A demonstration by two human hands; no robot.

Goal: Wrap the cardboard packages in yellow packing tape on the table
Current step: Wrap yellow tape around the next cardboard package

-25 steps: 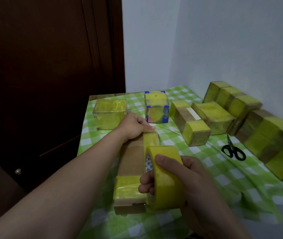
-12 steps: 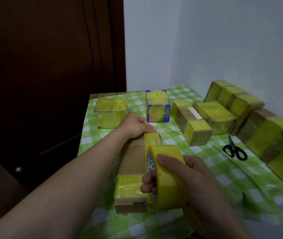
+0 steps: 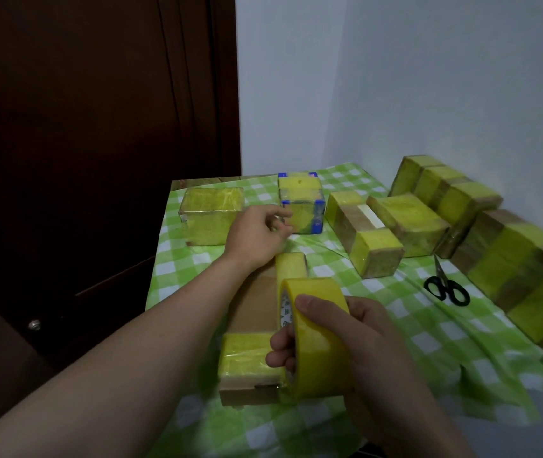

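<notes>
Right grip grasps one tape roll against one half-taped package, tabletop centre. Left grip, 12 o'clock: fingers curled, hold unclear. Six other packages, 10–3 o'clock; one scissors, 3 o'clock.

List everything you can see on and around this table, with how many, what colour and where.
tape roll: one, yellow, against the near package's right side
package being wrapped: one, brown cardboard with yellow bands, near centre
other packages: six, yellow-taped, along the far and right sides
scissors: one, black, right of centre
tablecloth: one, green and white check, over the table
door: one, dark brown, left
wall: pale, behind
left hand: over the package's far end, fingers curled, grip unclear
right hand: grips the tape roll
</notes>
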